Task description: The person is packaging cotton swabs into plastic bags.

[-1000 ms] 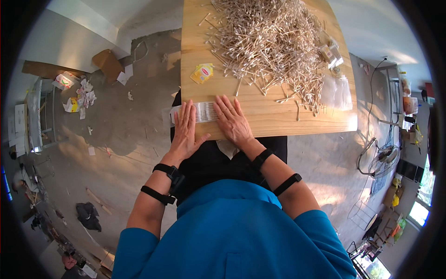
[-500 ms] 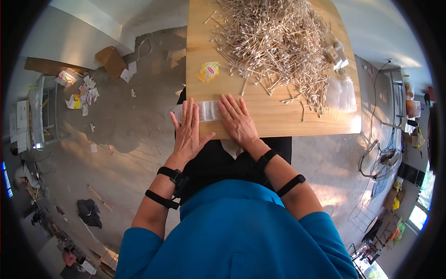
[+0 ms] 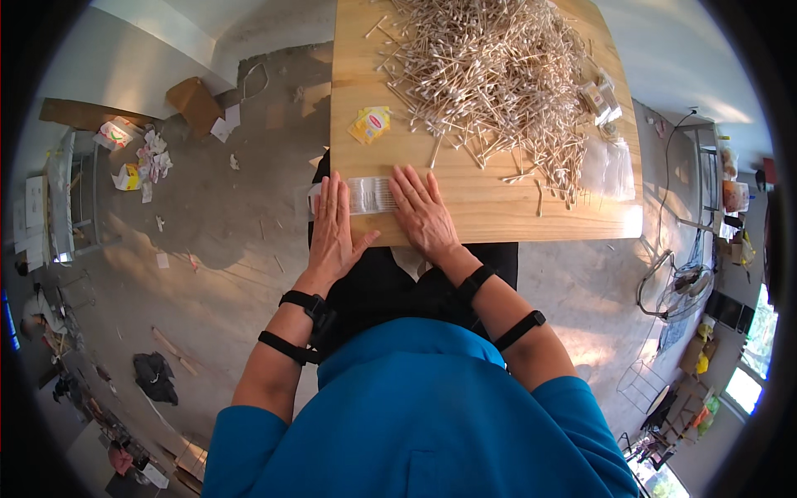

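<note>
A clear plastic bag [image 3: 361, 197] with a row of cotton swabs in it lies flat at the near left edge of the wooden table. Across its left part rests my left hand [image 3: 334, 241], palm down with fingers straight and thumb apart. My right hand [image 3: 426, 220] is flat at the bag's right end, its fingers slightly spread over the swabs. Both hands press from above and grip nothing. Beyond them is a large loose pile of cotton swabs [image 3: 498, 75]. Yellow printed cards [image 3: 369, 124] lie left of the pile.
Empty clear bags [image 3: 610, 168] lie at the table's right side, below small filled packs [image 3: 598, 101]. Stray swabs edge the pile. On the floor are paper scraps [image 3: 152, 162] and a dark cloth [image 3: 156, 378] at left, and a fan [image 3: 682, 286] at right.
The fingers of my left hand have drawn slightly closer together on the bag. My right hand stays at the bag's right end. The whole view has shifted a little.
</note>
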Demonstrator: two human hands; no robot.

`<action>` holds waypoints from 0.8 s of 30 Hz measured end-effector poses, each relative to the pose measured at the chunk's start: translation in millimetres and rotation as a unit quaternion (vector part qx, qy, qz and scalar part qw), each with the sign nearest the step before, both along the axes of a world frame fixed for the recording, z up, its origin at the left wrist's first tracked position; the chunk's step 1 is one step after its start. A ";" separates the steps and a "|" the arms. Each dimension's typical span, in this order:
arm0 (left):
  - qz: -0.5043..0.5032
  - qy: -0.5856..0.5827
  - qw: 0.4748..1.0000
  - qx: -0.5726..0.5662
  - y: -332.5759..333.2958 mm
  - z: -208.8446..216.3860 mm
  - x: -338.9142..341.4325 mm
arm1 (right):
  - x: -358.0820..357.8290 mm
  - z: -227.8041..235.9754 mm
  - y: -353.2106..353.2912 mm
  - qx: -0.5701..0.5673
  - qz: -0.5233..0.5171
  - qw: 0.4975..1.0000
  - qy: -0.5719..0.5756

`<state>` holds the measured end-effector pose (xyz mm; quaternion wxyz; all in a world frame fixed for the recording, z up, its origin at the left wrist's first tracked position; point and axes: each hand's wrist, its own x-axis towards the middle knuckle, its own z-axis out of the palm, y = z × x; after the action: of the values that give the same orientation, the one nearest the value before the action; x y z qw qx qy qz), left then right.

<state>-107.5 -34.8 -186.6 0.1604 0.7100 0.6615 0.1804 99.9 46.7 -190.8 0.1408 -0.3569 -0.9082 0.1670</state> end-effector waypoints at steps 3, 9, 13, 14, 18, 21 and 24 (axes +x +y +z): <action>-0.006 -0.017 1.000 0.010 -0.2 -0.2 -1.3 | -0.8 1.2 -0.1 -0.002 0.000 1.000 -0.001; -0.010 -0.044 0.999 0.007 0.4 0.6 -1.7 | -6.2 -1.2 -0.6 0.009 0.008 1.000 0.000; -0.016 -0.061 0.998 0.011 0.7 -0.9 -1.7 | -11.6 -2.6 -1.6 0.007 0.010 1.000 -0.001; -0.015 -0.061 0.998 0.011 0.7 -1.1 -2.3 | -12.4 -3.0 -1.7 0.007 0.010 1.000 -0.001; -0.016 -0.063 0.998 0.017 -1.6 -6.2 -5.8 | -16.7 -1.8 -2.4 0.009 0.016 1.000 0.001; -0.022 -0.057 0.998 0.022 -0.7 -8.9 -7.0 | -21.7 -2.7 -2.5 0.010 0.018 1.000 0.006; -0.024 -0.061 0.998 0.022 -0.7 -8.5 -6.6 | -25.7 -3.5 -2.8 0.013 0.022 1.000 0.003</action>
<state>-114.1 -35.6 -195.1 0.1890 0.7164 0.6296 0.2336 74.2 43.9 -194.3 0.1441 -0.3350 -0.9174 0.1590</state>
